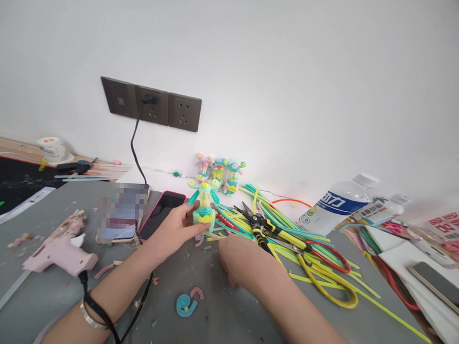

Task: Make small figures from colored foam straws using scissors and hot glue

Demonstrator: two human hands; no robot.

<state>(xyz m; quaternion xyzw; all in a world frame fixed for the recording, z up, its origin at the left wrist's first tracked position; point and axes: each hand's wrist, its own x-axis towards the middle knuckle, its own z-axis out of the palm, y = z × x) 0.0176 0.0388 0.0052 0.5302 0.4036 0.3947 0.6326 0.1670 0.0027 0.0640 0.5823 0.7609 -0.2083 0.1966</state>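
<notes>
My left hand (184, 218) is closed around a small mint-green and yellow figurine (204, 204), upright, with curled knobs at its top. It looks made of coiled, pipe-cleaner-like stems. To its right, my right hand (242, 257) is curled low over the grey table; its fingertips are hidden, so I cannot make out what they hold. A pink curl (199, 239) lies just under the figurine. Closer to me rests a blue coil (186, 306) with a pink arc (197, 293) beside it. Several similar figurines (218, 171) stand against the wall behind.
Yellow and green stems (324, 272) spread across the right, with pliers (265, 225) and yellow-handled scissors (329, 287) on them. A bottle (337, 203) stands behind. At left lie a pink glue gun (61, 250) with a black cord, and phones (166, 207). Scraps dot the table.
</notes>
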